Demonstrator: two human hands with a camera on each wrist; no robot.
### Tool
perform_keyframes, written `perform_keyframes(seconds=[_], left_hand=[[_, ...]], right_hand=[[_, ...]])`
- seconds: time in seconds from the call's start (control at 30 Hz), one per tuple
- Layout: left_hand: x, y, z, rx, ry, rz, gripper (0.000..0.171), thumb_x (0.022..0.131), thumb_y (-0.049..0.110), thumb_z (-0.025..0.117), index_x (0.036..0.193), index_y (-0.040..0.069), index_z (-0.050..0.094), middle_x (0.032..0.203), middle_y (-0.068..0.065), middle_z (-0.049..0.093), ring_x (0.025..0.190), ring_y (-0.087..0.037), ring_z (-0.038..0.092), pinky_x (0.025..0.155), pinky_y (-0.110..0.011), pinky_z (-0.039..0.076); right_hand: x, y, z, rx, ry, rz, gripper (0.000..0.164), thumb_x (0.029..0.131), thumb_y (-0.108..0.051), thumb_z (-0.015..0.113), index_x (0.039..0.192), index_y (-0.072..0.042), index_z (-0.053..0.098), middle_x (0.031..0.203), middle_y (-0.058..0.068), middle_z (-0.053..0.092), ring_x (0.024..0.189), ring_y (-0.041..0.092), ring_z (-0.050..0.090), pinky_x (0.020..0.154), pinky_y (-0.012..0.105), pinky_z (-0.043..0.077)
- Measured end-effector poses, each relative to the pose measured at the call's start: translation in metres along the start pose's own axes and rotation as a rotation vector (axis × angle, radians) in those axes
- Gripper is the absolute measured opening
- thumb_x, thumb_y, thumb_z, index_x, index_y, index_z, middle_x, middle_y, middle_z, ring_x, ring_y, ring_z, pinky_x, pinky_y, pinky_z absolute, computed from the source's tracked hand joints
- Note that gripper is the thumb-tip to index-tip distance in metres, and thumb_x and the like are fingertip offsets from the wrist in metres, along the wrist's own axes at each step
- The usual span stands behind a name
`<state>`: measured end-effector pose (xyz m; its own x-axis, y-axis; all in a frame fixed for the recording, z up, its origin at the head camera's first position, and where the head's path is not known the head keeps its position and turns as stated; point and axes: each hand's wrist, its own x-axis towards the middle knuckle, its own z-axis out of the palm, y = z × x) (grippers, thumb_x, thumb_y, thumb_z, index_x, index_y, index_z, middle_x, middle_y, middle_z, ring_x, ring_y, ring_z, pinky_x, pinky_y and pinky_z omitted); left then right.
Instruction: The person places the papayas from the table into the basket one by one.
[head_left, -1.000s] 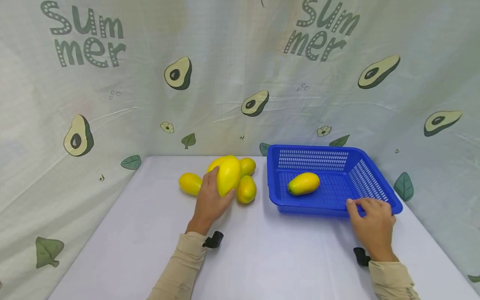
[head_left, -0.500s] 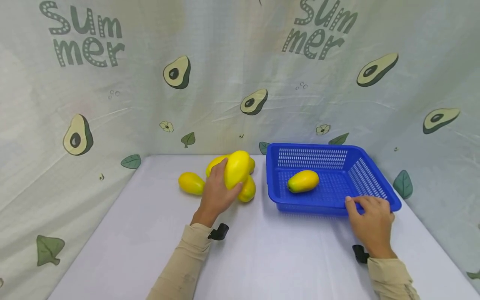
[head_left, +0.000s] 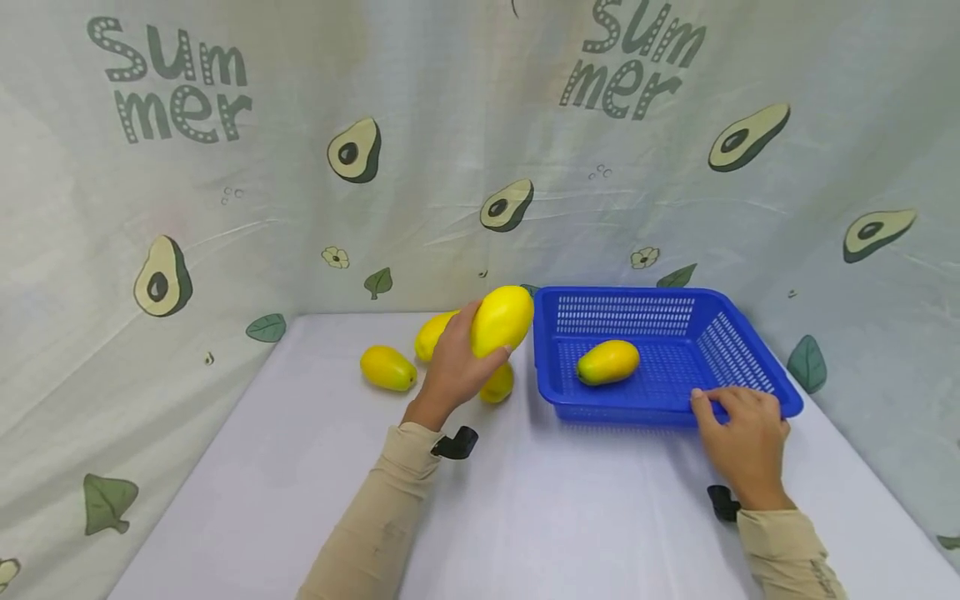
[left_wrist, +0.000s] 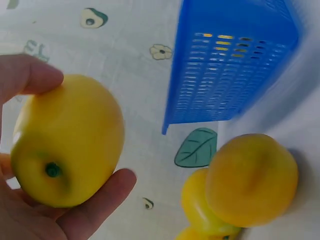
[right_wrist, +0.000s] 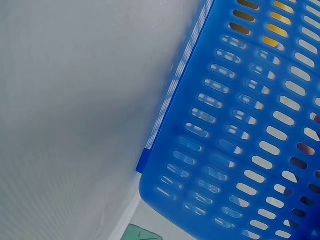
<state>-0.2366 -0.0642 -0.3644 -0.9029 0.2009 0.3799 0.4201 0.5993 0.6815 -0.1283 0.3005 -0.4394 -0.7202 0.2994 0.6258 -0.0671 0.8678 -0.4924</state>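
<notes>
My left hand (head_left: pixel 459 363) grips a yellow papaya (head_left: pixel 502 319), fingers along one side and thumb on the other, held up left of the blue basket (head_left: pixel 622 414). In the left wrist view the green stem end of this papaya (left_wrist: pixel 75 145) faces the camera. My right hand (head_left: pixel 746 442) pinches the basket's near rim close to its right corner. Inside the basket lies one papaya (head_left: pixel 608 362), yellow with a greenish end. In the right wrist view the perforated basket wall (right_wrist: pixel 225 145) fills the right side, and the right hand is mostly hidden.
Other papayas lie on the white table (head_left: pixel 570 517): one at the left (head_left: pixel 387 367), one behind the left hand (head_left: pixel 433 335), one partly hidden below the held papaya (head_left: pixel 497 385). A printed curtain (head_left: pixel 420 167) stands right behind the table and basket.
My left hand has lifted the papaya up and to the right, away from the other papayas and towards the basket. The right hand stays at the basket rim.
</notes>
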Motion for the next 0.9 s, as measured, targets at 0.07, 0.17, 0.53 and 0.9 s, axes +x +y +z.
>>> perform_keyframes(seconds=[0.07,0.17,0.53,0.9], left_hand=[[0.003,0.003,0.0,0.001,-0.02,0.009,0.081,0.085,0.038,0.071,0.154,0.014,0.036,0.146,-0.004,0.048,0.115,-0.022,0.05,0.096,-0.047,0.047],[0.006,0.006,-0.001,-0.001,-0.041,0.015,0.081,0.085,0.037,0.072,0.154,0.015,0.036,0.147,-0.004,0.048,0.117,-0.023,0.05,0.098,-0.048,0.046],[0.03,0.02,0.008,-0.102,-0.158,0.0,0.079,0.085,0.04,0.072,0.153,0.019,0.038,0.142,0.002,0.052,0.111,-0.02,0.054,0.095,-0.045,0.048],[0.053,0.045,0.009,-0.141,-0.347,0.011,0.077,0.086,0.042,0.071,0.153,0.023,0.038,0.142,0.001,0.052,0.107,-0.021,0.056,0.09,-0.041,0.05]], right_hand=[[-0.001,-0.001,0.001,0.003,-0.001,0.007,0.029,0.093,-0.024,0.066,0.093,0.005,0.071,0.105,0.028,0.066,0.112,0.047,0.047,0.085,0.074,0.026],[-0.001,-0.001,0.002,0.007,0.002,0.008,0.029,0.093,-0.024,0.067,0.093,0.005,0.072,0.105,0.028,0.066,0.112,0.047,0.047,0.084,0.074,0.026],[0.0,0.003,0.0,-0.008,0.014,-0.008,0.029,0.092,-0.024,0.067,0.093,0.005,0.072,0.103,0.027,0.067,0.111,0.047,0.047,0.083,0.073,0.028],[-0.001,0.004,0.001,0.007,0.024,-0.023,0.029,0.092,-0.024,0.068,0.092,0.004,0.072,0.102,0.027,0.067,0.11,0.047,0.048,0.081,0.073,0.028]])
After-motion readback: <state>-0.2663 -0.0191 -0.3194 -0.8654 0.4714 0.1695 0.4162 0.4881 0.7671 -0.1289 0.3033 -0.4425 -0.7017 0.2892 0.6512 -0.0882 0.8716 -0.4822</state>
